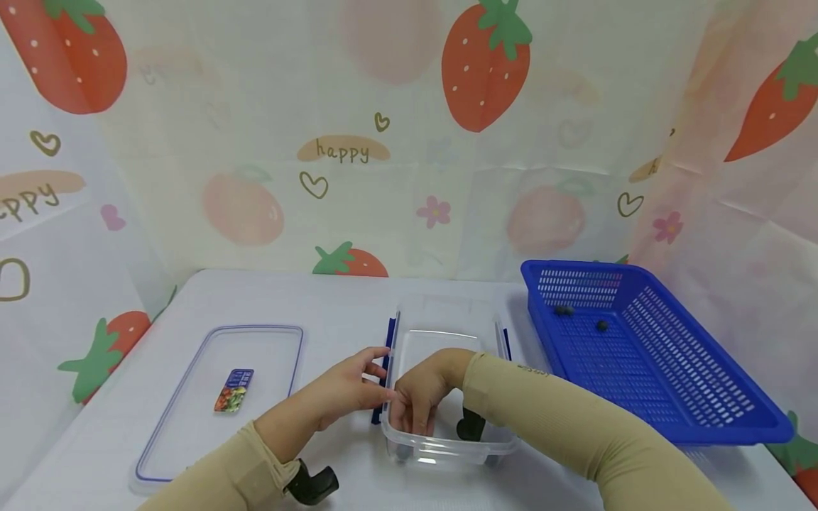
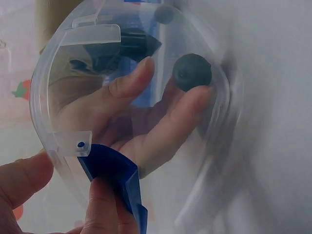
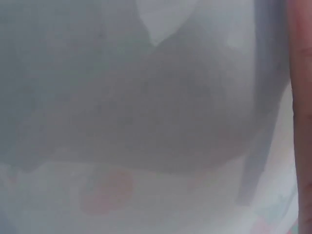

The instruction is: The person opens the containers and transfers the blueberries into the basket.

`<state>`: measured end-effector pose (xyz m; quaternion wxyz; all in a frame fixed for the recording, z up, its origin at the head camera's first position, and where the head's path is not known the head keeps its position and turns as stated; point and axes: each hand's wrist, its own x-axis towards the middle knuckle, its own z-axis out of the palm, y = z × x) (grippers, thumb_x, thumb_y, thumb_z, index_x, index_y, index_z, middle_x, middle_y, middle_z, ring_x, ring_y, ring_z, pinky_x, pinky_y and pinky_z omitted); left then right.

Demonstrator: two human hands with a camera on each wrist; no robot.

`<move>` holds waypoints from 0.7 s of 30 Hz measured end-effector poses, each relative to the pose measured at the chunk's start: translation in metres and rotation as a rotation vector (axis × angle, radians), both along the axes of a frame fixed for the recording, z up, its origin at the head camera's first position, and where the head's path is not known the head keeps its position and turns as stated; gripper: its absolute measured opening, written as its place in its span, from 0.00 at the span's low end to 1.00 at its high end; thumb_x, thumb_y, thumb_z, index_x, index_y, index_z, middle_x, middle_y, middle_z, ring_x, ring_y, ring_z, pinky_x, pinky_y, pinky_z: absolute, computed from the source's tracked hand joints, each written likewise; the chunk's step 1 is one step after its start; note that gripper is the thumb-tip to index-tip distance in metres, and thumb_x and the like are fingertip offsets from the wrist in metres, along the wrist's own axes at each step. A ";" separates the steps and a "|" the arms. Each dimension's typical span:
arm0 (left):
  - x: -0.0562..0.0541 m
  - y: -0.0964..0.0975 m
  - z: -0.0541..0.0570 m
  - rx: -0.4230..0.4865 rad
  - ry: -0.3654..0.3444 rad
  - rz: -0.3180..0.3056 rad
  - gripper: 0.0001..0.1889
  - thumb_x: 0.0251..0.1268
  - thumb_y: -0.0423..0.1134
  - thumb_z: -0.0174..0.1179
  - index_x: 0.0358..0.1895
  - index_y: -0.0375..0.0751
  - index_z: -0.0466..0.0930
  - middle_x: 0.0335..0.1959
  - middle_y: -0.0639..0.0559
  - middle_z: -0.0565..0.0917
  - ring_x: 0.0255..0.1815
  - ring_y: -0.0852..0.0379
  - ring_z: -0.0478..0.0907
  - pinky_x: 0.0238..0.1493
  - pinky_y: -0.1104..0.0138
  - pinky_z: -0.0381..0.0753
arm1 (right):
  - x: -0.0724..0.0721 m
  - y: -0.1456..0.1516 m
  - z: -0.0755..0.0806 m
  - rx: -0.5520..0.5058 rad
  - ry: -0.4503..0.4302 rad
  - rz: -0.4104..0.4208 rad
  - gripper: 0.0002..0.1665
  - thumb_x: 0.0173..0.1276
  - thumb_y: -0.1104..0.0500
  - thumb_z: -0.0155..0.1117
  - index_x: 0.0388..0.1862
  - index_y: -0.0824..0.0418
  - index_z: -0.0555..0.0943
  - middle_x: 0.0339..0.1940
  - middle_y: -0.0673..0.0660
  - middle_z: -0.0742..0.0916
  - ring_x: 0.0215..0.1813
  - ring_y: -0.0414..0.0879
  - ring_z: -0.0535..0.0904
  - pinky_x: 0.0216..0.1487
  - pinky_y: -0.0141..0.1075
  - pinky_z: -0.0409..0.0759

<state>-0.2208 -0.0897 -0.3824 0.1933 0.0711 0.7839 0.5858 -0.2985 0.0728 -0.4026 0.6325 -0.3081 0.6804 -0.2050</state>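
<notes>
A clear plastic box with blue side latches stands uncovered on the table. My left hand holds its left side, thumb at the rim and fingers on the blue latch. My right hand reaches down inside the box. Through the wall, the left wrist view shows a small dark ball at its fingertips, low in the box; the thumb stands apart from the ball. Another dark ball lies farther along the box. The right wrist view is blurred, with one finger along its edge.
Left of the box lies a clear lid with a blue seal and a colourful label. A blue perforated basket on the right holds several small dark balls. A strawberry-print curtain hangs behind the table.
</notes>
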 end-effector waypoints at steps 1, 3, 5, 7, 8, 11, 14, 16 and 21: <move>0.000 0.000 0.000 0.000 -0.002 0.002 0.38 0.53 0.36 0.66 0.67 0.43 0.57 0.52 0.41 0.69 0.44 0.52 0.74 0.47 0.60 0.79 | 0.000 0.000 0.001 0.001 -0.002 0.002 0.10 0.58 0.77 0.57 0.39 0.73 0.77 0.27 0.53 0.83 0.30 0.40 0.78 0.34 0.31 0.82; 0.001 0.000 0.001 0.001 -0.002 0.005 0.38 0.53 0.36 0.66 0.67 0.43 0.57 0.52 0.41 0.69 0.44 0.52 0.74 0.47 0.60 0.79 | -0.001 0.000 0.002 0.007 -0.011 0.003 0.09 0.58 0.77 0.57 0.36 0.69 0.78 0.27 0.53 0.83 0.30 0.40 0.78 0.34 0.31 0.81; 0.001 0.000 0.002 0.000 -0.002 0.008 0.38 0.53 0.36 0.66 0.67 0.43 0.57 0.52 0.41 0.69 0.44 0.52 0.74 0.47 0.60 0.79 | -0.001 0.000 0.004 0.020 -0.026 -0.008 0.11 0.58 0.78 0.57 0.34 0.65 0.78 0.27 0.53 0.83 0.29 0.41 0.78 0.33 0.30 0.82; 0.001 0.000 0.002 0.000 -0.004 0.010 0.38 0.53 0.36 0.66 0.67 0.43 0.57 0.52 0.41 0.69 0.44 0.52 0.74 0.47 0.59 0.79 | -0.001 0.001 0.005 0.045 -0.063 -0.017 0.13 0.59 0.78 0.56 0.33 0.62 0.78 0.27 0.53 0.83 0.28 0.41 0.79 0.31 0.30 0.82; 0.001 0.001 0.002 0.001 -0.003 0.009 0.38 0.53 0.36 0.65 0.67 0.43 0.57 0.52 0.41 0.69 0.44 0.52 0.74 0.47 0.59 0.79 | -0.001 0.001 0.005 0.060 -0.087 -0.020 0.13 0.59 0.78 0.55 0.34 0.62 0.78 0.27 0.54 0.83 0.27 0.41 0.79 0.31 0.30 0.82; 0.001 0.001 0.002 0.002 -0.007 0.010 0.37 0.53 0.35 0.65 0.67 0.43 0.57 0.52 0.41 0.69 0.45 0.52 0.74 0.47 0.59 0.79 | -0.001 0.001 0.005 0.097 -0.148 -0.008 0.13 0.59 0.78 0.54 0.34 0.63 0.78 0.27 0.54 0.82 0.27 0.41 0.78 0.30 0.30 0.81; 0.001 0.002 0.002 0.001 -0.008 0.012 0.37 0.53 0.35 0.65 0.67 0.43 0.57 0.52 0.40 0.69 0.45 0.52 0.74 0.47 0.59 0.79 | -0.002 0.002 0.005 0.097 -0.168 0.028 0.12 0.59 0.79 0.54 0.34 0.65 0.78 0.26 0.53 0.81 0.27 0.40 0.76 0.30 0.29 0.80; 0.001 0.002 0.002 -0.005 -0.010 0.014 0.37 0.53 0.35 0.65 0.67 0.43 0.57 0.52 0.41 0.69 0.45 0.52 0.74 0.47 0.59 0.79 | -0.002 0.002 0.005 0.074 -0.165 0.055 0.11 0.58 0.80 0.54 0.32 0.67 0.77 0.25 0.53 0.81 0.27 0.40 0.74 0.30 0.29 0.79; 0.000 0.002 0.001 -0.004 -0.009 0.013 0.37 0.53 0.35 0.65 0.67 0.44 0.57 0.52 0.41 0.69 0.44 0.52 0.74 0.47 0.59 0.79 | -0.003 0.003 0.009 0.018 -0.107 0.079 0.08 0.57 0.79 0.56 0.37 0.76 0.76 0.25 0.51 0.81 0.29 0.39 0.73 0.32 0.29 0.78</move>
